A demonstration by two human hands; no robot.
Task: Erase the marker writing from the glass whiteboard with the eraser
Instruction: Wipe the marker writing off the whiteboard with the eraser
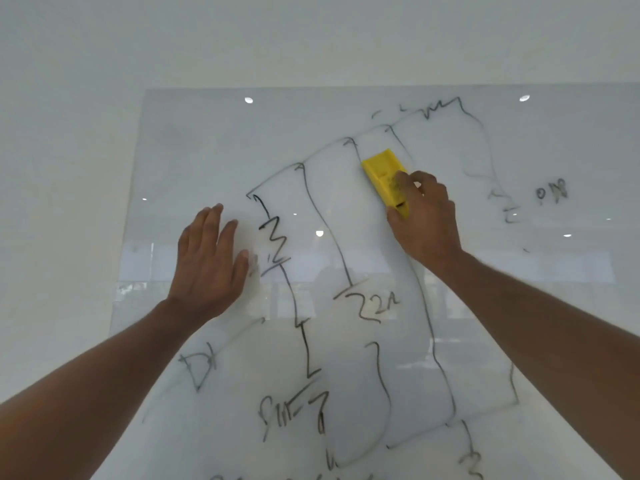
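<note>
The right hand (pixel 424 216) has its grip closed around the yellow eraser (pixel 384 176), pressed on the glass whiteboard (pixel 194 133) at about one o'clock from the middle. The left hand (pixel 207 261) lies open and flat at nine o'clock, holding nothing. Wiping looks only just begun; black marker writing (pixel 375 304) covers most of the glass. Next comes long, firm strokes. Bottom lines are cut off; the far right scribble is blurry
</note>
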